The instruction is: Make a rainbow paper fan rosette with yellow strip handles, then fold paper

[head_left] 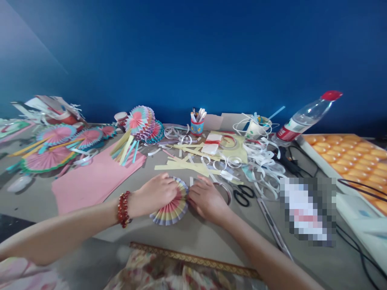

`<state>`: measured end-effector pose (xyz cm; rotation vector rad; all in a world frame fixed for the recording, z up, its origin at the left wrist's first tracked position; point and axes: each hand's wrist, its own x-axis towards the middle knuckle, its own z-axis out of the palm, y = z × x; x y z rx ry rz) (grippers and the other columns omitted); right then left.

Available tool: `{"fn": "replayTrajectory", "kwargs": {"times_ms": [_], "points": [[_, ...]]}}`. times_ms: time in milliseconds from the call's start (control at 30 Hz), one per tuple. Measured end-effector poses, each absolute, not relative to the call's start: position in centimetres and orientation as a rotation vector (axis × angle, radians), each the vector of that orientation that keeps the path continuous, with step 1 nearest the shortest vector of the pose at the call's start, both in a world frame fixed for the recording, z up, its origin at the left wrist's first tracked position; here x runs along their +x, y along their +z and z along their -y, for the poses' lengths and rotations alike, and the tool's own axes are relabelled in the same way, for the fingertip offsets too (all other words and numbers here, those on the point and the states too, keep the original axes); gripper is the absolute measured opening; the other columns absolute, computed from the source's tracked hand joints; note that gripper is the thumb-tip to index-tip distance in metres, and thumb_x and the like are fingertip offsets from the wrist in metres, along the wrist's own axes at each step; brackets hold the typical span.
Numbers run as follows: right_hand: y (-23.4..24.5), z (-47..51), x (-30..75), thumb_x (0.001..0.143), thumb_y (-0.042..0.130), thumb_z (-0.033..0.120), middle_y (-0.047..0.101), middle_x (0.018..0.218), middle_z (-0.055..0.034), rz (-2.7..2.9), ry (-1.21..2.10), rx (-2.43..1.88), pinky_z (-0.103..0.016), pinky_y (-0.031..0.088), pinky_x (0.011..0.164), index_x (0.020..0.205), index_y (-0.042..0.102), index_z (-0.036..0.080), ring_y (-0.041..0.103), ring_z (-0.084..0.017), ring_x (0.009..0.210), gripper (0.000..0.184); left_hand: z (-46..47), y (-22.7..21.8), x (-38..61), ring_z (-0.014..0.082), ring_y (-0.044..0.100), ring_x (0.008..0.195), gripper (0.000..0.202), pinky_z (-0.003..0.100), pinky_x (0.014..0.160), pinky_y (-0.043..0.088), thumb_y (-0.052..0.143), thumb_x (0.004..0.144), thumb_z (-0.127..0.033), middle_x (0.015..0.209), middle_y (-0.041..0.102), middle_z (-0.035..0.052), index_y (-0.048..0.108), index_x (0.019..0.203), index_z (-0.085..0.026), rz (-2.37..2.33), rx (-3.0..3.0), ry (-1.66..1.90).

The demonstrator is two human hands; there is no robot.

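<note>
A pleated paper rosette [171,210], pink in the middle with yellow and lilac bands, lies on the grey table in front of me. My left hand [161,190], with a red bead bracelet [123,209] at the wrist, is closed over its upper left part; the fingertips are curled down on the folds. At the rosette's right edge, my right hand [209,199] has its fingers bent and gripping the rim, partly hiding it. Just right of that hand lie a roll of tape [226,192] and black-handled scissors [243,195].
Pink paper sheets [93,181] and finished rosettes [50,155] lie left. Yellow paper strips [181,165] and curled white strips [269,161] spread behind my hands. A pen cup [197,127], tilted-looking bottle [305,121], utility knife [273,227] and orange padded sheet [347,157] are around.
</note>
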<state>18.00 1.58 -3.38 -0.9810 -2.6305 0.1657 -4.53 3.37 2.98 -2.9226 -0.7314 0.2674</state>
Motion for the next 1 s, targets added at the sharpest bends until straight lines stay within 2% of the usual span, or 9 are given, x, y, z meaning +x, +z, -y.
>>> {"fn": "replayTrajectory", "kwargs": {"times_ms": [133,267,367,500,600,700,800,1000], "points": [[-3.3,-1.5,18.3,0.090,0.059,0.023,0.067,0.085,-0.0040,2.591,0.207,-0.973,-0.044,0.027,0.111,0.083,0.065,0.020,0.058,-0.020,0.089,0.009,-3.5,4.7,-7.5,0.0201,0.059,0.095,0.019,0.035,0.089,0.043,0.044,0.099,-0.019,0.101,0.065,0.0057,0.063,0.094,-0.017,1.070,-2.991,-0.035],[-2.9,-1.4,18.5,0.091,0.060,0.028,0.068,0.090,-0.0048,2.579,0.266,-0.972,-0.045,0.027,0.112,0.091,0.067,0.020,0.058,-0.021,0.094,0.010,-1.9,3.1,-9.8,0.0201,0.057,0.109,0.025,0.035,0.096,0.043,0.040,0.100,-0.024,0.119,0.062,0.0075,0.062,0.110,-0.019,1.369,-2.954,-0.357],[-2.5,-1.4,18.5,0.091,0.061,0.035,0.068,0.091,-0.0052,2.577,0.288,-0.966,-0.047,0.028,0.110,0.094,0.068,0.021,0.059,-0.021,0.093,0.016,-0.2,1.1,-10.0,0.0255,0.050,0.123,0.032,0.045,0.107,0.037,0.047,0.098,-0.035,0.136,0.055,0.0106,0.060,0.124,-0.021,1.371,-2.970,-0.296],[-2.0,-1.3,18.5,0.087,0.065,0.043,0.068,0.091,-0.0055,2.523,0.287,-0.943,-0.047,0.030,0.108,0.094,0.067,0.021,0.058,-0.022,0.092,0.024,1.0,-0.2,-8.9,0.0307,0.038,0.137,0.062,0.055,0.117,0.021,0.050,0.092,-0.058,0.147,0.045,0.0151,0.046,0.141,-0.019,1.270,-3.038,-0.152],[-1.6,-1.3,18.8,0.090,0.058,0.029,0.069,0.090,-0.0048,2.472,0.258,-0.963,-0.045,0.031,0.107,0.095,0.066,0.021,0.058,-0.021,0.090,0.013,1.0,-0.3,-8.3,0.0329,0.032,0.141,0.081,0.057,0.118,0.015,0.049,0.085,-0.070,0.151,0.041,0.0163,0.037,0.148,-0.019,1.221,-3.026,-0.156],[-1.5,-1.6,19.2,0.089,0.050,0.015,0.069,0.091,-0.0042,2.425,0.225,-1.006,-0.043,0.033,0.106,0.094,0.066,0.021,0.059,-0.019,0.088,0.018,0.8,-0.4,-8.3,0.0350,0.029,0.143,0.095,0.058,0.118,0.011,0.050,0.079,-0.077,0.154,0.037,0.0178,0.032,0.151,-0.018,1.160,-3.013,-0.165],[-1.7,-1.9,19.4,0.087,0.049,0.012,0.070,0.089,-0.0043,2.416,0.224,-1.002,-0.043,0.035,0.105,0.092,0.065,0.021,0.060,-0.019,0.086,0.019,0.7,-0.5,-8.6,0.0351,0.027,0.144,0.097,0.058,0.118,0.011,0.055,0.077,-0.075,0.155,0.035,0.0180,0.031,0.151,-0.018,1.166,-3.022,-0.143],[-2.2,-2.3,19.4,0.089,0.049,0.013,0.069,0.088,-0.0044,2.403,0.253,-0.999,-0.044,0.038,0.103,0.092,0.065,0.021,0.060,-0.019,0.085,0.018,0.4,0.3,-9.2,0.0325,0.025,0.146,0.080,0.058,0.118,0.012,0.064,0.081,-0.052,0.157,0.032,0.0135,0.033,0.150,-0.025,1.248,-3.051,-0.049]]}}
